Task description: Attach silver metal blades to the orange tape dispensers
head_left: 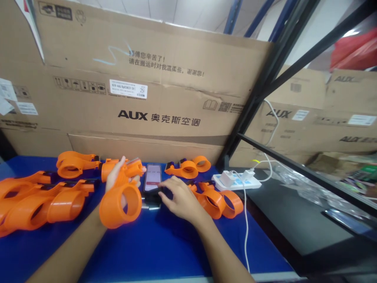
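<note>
My left hand [113, 179] is closed around an orange plastic part [120, 204] with a wide hollow ring on an arm. The ring faces me above the blue tabletop, and part of the arm is hidden by my fingers. My right hand [179, 198] has its fingers bent, with thumb and forefinger on the end of a small black object [152, 193]; its exact kind is unclear. A phone [153, 177] with a lit screen lies just behind that object. Beneath it shows a metallic piece [154, 207].
Several similar orange parts [32, 212] line the left side, with others [209, 200] to the right. A white power strip [235, 181] with plugs and cables sits by the black rack frame [247, 106]. Behind the blue table [141, 251] stands a large cardboard box [141, 98].
</note>
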{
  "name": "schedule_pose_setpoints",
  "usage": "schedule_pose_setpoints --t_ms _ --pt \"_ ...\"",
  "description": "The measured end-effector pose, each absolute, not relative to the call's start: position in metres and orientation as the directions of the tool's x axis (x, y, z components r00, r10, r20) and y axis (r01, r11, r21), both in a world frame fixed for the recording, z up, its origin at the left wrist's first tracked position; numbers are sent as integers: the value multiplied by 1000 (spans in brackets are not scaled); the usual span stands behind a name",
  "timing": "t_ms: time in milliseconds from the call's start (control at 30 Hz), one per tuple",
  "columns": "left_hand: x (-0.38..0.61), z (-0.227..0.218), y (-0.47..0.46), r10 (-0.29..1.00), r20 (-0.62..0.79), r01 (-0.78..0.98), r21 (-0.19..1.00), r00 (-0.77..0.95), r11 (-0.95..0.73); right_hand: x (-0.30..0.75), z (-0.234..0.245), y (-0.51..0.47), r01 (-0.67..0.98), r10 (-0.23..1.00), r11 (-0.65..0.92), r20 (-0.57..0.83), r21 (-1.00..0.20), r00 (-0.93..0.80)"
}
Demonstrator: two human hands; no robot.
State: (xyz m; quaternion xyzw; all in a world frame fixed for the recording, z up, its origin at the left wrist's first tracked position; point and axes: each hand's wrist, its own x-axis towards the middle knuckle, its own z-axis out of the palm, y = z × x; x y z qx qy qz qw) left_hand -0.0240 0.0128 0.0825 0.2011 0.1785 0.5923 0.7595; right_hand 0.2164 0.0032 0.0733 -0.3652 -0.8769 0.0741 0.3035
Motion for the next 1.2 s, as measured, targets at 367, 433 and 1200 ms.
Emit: schedule_pose_setpoints --t_ms 367,433,1200 --pt "-25 82 10 963 -44 -765 598 268 240 189 69 7 607 632 768 400 -204 -664" --pt "-21 83 9 960 -50 -744 621 275 246 184 69 9 601 609 784 381 -157 -696" --pt "13 64 2 987 137 -260 959 84 -112 199 77 10 435 805 593 523 -678 -281"
